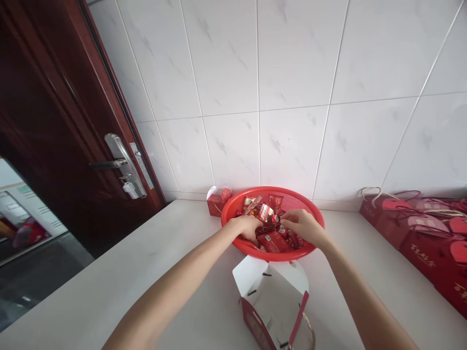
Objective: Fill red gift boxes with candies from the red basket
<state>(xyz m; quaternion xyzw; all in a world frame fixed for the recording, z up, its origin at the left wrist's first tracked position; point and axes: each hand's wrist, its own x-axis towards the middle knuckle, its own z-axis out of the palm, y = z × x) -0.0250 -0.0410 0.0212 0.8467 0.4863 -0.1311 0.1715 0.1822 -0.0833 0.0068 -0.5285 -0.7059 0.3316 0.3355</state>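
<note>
A red oval plastic basket point(316, 214) holds a heap of wrapped candies point(265, 213), mostly in red and gold wrappers, and a red packet point(274, 242) lies on top near the front. Reaching in from the left, my left hand point(248, 227) has its fingers down among the candies, their tips hidden. From the other side comes my right hand point(301, 225), thumb and fingertips closed together at a small wrapped candy. Just in front of the basket stands an open gift box point(257, 323) with a white inside, flaps spread and a cord handle; I see no candy in it.
A small red box point(216, 204) stands behind the basket's left side, against the tiled wall point(233, 146). Several red gift boxes point(419, 238) with cord handles line the right. At the left, a dark red door point(69, 107) stands beside the white tabletop point(153, 253).
</note>
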